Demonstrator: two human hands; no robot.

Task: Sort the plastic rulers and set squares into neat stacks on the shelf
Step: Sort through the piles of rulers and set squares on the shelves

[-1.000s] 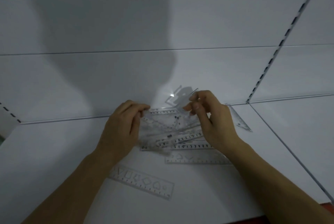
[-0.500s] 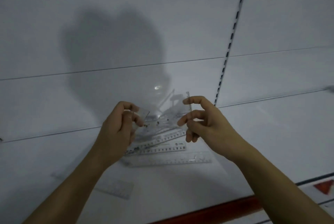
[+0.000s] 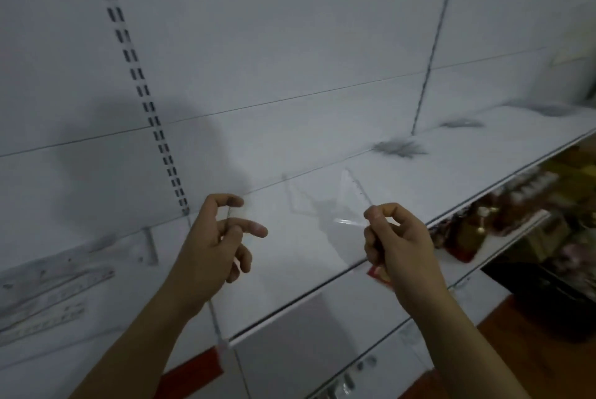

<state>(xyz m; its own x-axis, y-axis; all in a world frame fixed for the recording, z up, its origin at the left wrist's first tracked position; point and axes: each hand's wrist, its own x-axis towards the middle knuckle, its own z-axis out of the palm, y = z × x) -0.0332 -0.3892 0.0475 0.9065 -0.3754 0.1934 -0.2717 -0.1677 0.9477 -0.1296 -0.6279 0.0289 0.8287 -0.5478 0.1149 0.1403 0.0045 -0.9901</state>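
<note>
Right hand (image 3: 398, 237) pinches a clear set square (image 3: 353, 202), left hand (image 3: 214, 237) seemingly nips a clear piece, over the shelf (image 3: 451, 169); rulers (image 3: 48, 289) at nine o'clock, blurred piles (image 3: 400, 147) at two.

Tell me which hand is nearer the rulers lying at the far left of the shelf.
Left. The left hand is raised just right of the rulers; the right hand, pinching a clear set square, is farther right.
</note>
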